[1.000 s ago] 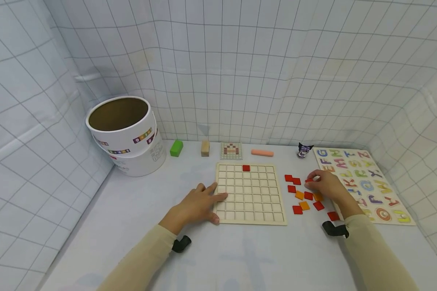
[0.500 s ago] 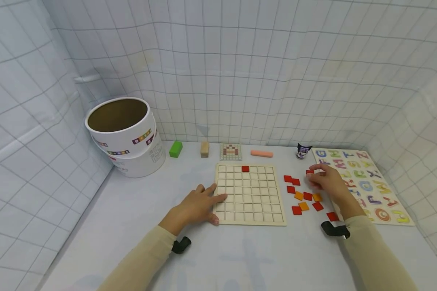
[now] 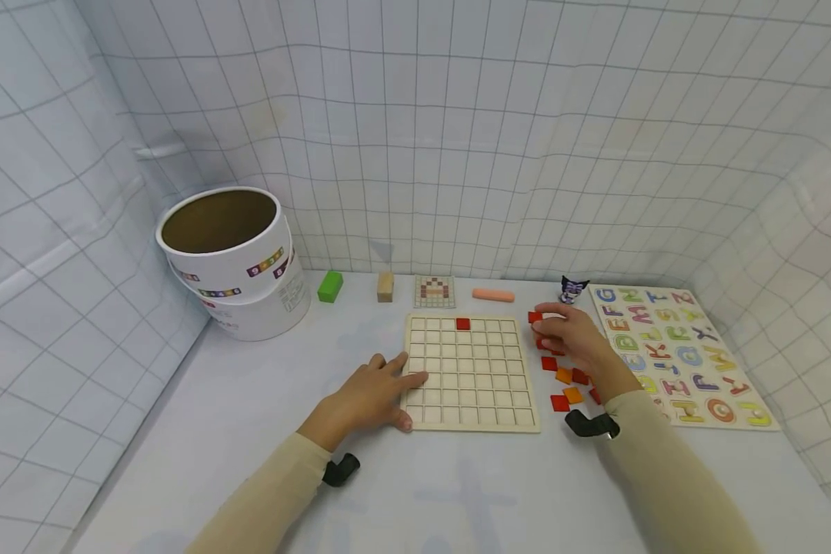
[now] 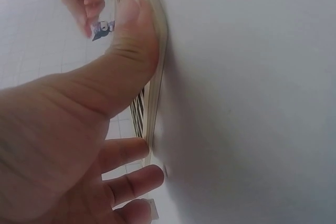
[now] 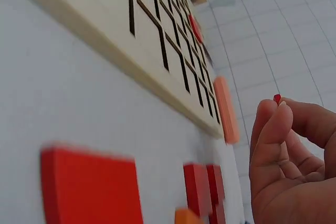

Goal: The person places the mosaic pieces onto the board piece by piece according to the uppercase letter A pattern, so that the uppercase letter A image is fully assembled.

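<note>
The right hand [image 3: 573,335] is pinching a red tile [image 3: 535,316] just right of the grid board [image 3: 468,373] – one tile [image 3: 463,324] seated, most cells bare – while the left hand [image 3: 370,392] is pressing flat on the board's left edge.

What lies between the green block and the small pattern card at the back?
In the head view, a tan wooden block stands between the green block and the pattern card.
</note>
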`<action>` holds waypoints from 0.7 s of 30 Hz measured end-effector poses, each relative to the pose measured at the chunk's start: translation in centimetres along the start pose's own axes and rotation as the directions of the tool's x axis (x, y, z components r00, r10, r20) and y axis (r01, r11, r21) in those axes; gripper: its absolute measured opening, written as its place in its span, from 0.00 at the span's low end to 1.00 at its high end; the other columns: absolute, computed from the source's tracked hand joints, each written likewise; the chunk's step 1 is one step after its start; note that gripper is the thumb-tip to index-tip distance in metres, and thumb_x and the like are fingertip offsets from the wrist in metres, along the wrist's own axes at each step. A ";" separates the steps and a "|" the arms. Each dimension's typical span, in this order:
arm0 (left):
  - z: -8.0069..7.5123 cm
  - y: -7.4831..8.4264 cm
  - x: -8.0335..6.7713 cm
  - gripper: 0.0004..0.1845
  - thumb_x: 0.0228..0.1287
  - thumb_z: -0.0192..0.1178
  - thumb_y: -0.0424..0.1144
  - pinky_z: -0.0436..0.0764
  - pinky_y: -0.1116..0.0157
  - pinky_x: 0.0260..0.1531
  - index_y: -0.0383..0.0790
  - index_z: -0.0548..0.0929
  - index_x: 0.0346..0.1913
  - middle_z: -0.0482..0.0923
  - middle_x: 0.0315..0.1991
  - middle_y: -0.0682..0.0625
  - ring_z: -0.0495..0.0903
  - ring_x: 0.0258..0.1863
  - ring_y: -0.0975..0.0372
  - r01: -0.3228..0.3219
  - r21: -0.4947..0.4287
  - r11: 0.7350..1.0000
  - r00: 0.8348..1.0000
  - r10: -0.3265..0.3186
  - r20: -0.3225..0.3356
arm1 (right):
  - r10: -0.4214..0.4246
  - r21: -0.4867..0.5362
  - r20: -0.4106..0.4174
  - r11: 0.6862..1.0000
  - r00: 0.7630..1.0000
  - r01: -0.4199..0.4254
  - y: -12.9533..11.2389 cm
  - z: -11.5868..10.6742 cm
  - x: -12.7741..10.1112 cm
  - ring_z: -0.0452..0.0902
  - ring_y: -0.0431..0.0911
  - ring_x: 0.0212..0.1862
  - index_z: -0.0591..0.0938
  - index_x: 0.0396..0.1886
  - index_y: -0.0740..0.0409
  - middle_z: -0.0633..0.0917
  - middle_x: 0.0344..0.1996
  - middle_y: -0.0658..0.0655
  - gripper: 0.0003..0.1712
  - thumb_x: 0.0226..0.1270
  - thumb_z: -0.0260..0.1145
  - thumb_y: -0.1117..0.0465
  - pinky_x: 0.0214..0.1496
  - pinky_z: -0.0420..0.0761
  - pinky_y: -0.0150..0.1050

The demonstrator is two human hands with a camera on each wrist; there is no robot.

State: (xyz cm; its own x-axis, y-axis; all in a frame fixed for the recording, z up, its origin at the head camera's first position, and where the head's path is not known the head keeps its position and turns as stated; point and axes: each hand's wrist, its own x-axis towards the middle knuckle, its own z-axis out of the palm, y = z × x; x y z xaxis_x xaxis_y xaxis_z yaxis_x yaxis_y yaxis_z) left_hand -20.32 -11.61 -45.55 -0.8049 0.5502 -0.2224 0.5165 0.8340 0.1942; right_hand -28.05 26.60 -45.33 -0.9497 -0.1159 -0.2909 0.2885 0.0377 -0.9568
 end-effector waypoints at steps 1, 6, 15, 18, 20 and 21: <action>0.0 0.0 0.0 0.47 0.50 0.71 0.62 0.71 0.48 0.61 0.60 0.69 0.76 0.56 0.79 0.39 0.66 0.65 0.43 0.002 0.002 1.000 1.000 -0.002 0.001 | -0.003 -0.028 0.020 1.000 1.000 0.003 -0.1 1.0 0.4 0.85 0.41 0.35 0.66 0.71 0.64 0.88 0.39 0.53 0.32 0.73 0.67 0.63 0.39 0.83 0.29; -0.1 -0.1 0.0 0.47 0.50 0.71 0.62 0.71 0.48 0.61 0.61 0.68 0.77 0.55 0.80 0.39 0.65 0.66 0.44 0.012 0.001 1.000 1.000 -0.012 0.016 | -0.022 -0.256 0.124 0.965 0.992 0.053 -0.3 5.3 2.3 0.80 0.44 0.30 0.72 0.62 0.64 0.86 0.38 0.59 0.24 0.70 0.68 0.64 0.34 0.79 0.33; -0.3 0.1 -0.1 0.47 0.52 0.70 0.63 0.71 0.48 0.61 0.61 0.67 0.77 0.55 0.80 0.40 0.66 0.66 0.45 0.000 0.028 1.000 1.000 0.000 0.023 | -0.037 -0.665 0.145 0.737 0.989 0.126 -0.4 7.8 3.4 0.74 0.47 0.32 0.82 0.54 0.55 0.82 0.32 0.55 0.19 0.62 0.72 0.62 0.36 0.74 0.40; -0.3 0.2 -0.1 0.47 0.52 0.69 0.64 0.71 0.48 0.60 0.61 0.67 0.77 0.55 0.80 0.40 0.66 0.65 0.45 0.000 0.040 0.999 1.000 -0.001 0.020 | -0.053 -0.659 0.157 0.738 0.986 0.145 -0.3 8.1 3.3 0.73 0.48 0.33 0.83 0.50 0.55 0.81 0.31 0.55 0.17 0.61 0.72 0.63 0.36 0.73 0.40; -0.3 0.2 -0.1 0.47 0.52 0.69 0.64 0.72 0.49 0.60 0.61 0.67 0.77 0.55 0.80 0.40 0.66 0.65 0.45 -0.001 0.047 0.999 1.000 0.000 0.018 | -0.064 -0.648 0.166 0.745 0.984 0.158 -0.3 8.2 3.2 0.72 0.47 0.32 0.83 0.50 0.56 0.80 0.30 0.55 0.17 0.61 0.73 0.63 0.35 0.72 0.40; -0.3 0.2 -0.1 0.47 0.52 0.69 0.64 0.72 0.49 0.60 0.61 0.67 0.77 0.56 0.80 0.39 0.66 0.65 0.45 -0.002 0.049 0.999 1.000 0.002 0.016 | -0.070 -0.644 0.171 0.747 0.983 0.165 -0.2 8.2 3.2 0.72 0.48 0.31 0.83 0.50 0.57 0.80 0.29 0.56 0.17 0.61 0.73 0.63 0.35 0.72 0.41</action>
State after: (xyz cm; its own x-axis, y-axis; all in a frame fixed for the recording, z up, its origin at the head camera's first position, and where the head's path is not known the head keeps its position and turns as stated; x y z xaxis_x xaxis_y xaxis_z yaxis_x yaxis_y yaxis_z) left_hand -20.22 -11.57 -45.16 -0.7991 0.5522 -0.2377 0.5321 0.8337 0.1479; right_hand -30.12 18.10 -46.03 -0.9327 -0.2863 -0.2193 -0.0202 0.6485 -0.7610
